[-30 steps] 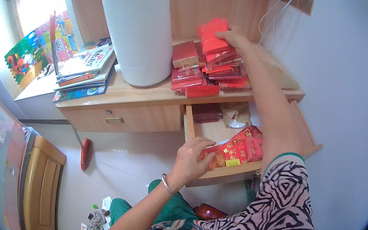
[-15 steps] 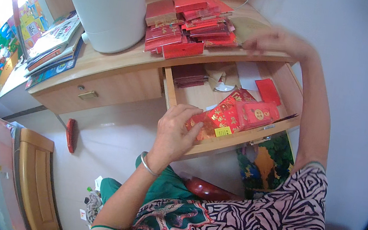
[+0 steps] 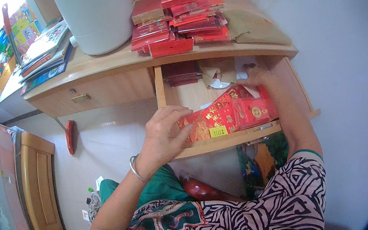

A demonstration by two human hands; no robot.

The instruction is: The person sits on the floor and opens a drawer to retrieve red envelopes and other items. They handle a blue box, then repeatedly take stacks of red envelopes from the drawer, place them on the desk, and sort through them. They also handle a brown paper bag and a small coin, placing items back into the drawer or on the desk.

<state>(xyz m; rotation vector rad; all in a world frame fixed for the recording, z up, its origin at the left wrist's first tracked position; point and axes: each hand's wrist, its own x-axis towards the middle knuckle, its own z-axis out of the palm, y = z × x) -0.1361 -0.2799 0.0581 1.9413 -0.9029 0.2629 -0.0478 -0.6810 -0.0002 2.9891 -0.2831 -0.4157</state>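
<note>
A wooden drawer (image 3: 202, 150) is pulled out of the desk. At its front left corner rests my left hand (image 3: 163, 128), thumb and fingers apart, beside the red envelopes (image 3: 224, 114) with gold patterns. My right hand (image 3: 257, 77) reaches into the back right of the drawer, near a white paper (image 3: 243, 67). Its fingers are smeared and partly hidden, so what they hold, if anything, does not show. A stack of dark red envelopes (image 3: 180, 74) lies at the drawer's back left. Next to it is a crumpled brown paper (image 3: 216, 74).
On the desktop (image 3: 106, 63) a pile of red envelopes (image 3: 176, 21) stands beside a tan package (image 3: 258, 30). A large white cylindrical container (image 3: 89, 1) stands left of the pile, with books (image 3: 53, 52) farther left. A white wall (image 3: 340, 90) borders the right side.
My right hand has moved from the tan package on the desktop down into the drawer. My left hand stays at the drawer's front left corner. The view has shifted slightly.
</note>
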